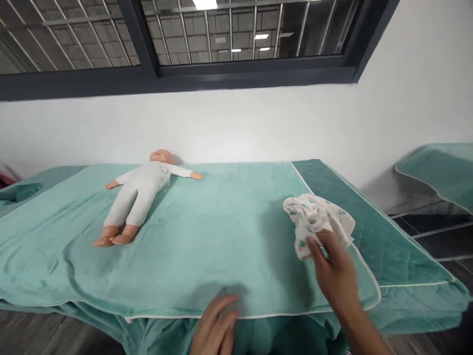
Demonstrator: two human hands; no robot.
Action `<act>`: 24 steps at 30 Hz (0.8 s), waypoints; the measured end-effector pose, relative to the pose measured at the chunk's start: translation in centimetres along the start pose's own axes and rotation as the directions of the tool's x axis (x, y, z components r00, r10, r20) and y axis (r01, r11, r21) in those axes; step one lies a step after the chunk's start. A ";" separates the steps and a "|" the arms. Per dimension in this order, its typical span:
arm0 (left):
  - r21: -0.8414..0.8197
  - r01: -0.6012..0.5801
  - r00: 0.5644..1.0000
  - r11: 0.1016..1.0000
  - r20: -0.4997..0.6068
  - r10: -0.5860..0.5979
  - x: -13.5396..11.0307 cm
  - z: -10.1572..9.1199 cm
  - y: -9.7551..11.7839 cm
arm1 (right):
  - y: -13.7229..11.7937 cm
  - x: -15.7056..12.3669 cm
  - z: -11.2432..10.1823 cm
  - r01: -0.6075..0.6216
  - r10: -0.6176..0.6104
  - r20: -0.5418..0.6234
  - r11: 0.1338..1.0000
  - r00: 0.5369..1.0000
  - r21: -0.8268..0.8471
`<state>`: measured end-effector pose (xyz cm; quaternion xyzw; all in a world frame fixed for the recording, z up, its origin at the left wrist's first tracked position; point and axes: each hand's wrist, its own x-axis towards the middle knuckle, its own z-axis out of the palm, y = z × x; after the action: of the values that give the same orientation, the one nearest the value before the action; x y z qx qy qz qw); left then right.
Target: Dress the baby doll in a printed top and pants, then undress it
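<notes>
My right hand [334,268] pinches a white cloth [323,214] with a small green and pink print between thumb and fingers. The cloth is crumpled and partly folded, so whether it is a garment I cannot tell. It is over the right part of the light green blanket [221,222]. At the front edge of the bed my left hand [216,325] is loosely bent, fingers apart and slightly blurred, with nothing visible in it. A baby doll [142,187] in a white long-sleeved suit lies on its back at the left, arms spread and feet bare.
Under the blanket, a darker green quilted cover [391,246] shows at the right. A white wall [229,125] with a dark-framed barred window [251,74] rises behind the bed. Farther right, another green cover [439,170] hangs above metal bars [443,230].
</notes>
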<state>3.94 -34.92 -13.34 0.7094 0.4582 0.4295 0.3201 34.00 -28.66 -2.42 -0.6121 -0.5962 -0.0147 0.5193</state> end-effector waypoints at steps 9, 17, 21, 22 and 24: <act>-0.732 0.441 0.897 0.519 0.346 -0.275 17.9 3.2 5.1 | -4.6 -1.6 5.5 0.129 -0.308 0.617 0.940 0.725 0.317; -0.743 0.489 0.860 0.457 0.321 -0.398 17.2 4.0 4.0 | 1.9 -1.1 4.9 0.123 -0.100 0.167 0.983 0.981 -0.135; -0.823 0.476 0.836 0.311 0.314 -0.450 17.1 3.6 4.1 | 4.6 1.4 5.0 0.076 -0.063 0.087 0.985 0.994 -0.155; -0.847 0.454 0.838 0.276 0.301 -0.456 17.1 3.4 4.1 | 4.9 1.8 5.0 0.054 -0.042 0.094 0.990 0.995 -0.131; -0.891 0.410 0.839 0.198 0.283 -0.465 17.1 3.1 3.9 | 5.3 2.2 5.1 0.007 0.000 0.113 0.998 0.994 -0.067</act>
<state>11.85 -20.75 -5.92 0.2271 0.3193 0.5187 0.7599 35.50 -22.44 -6.70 -0.6280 -0.6248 -0.0010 0.4639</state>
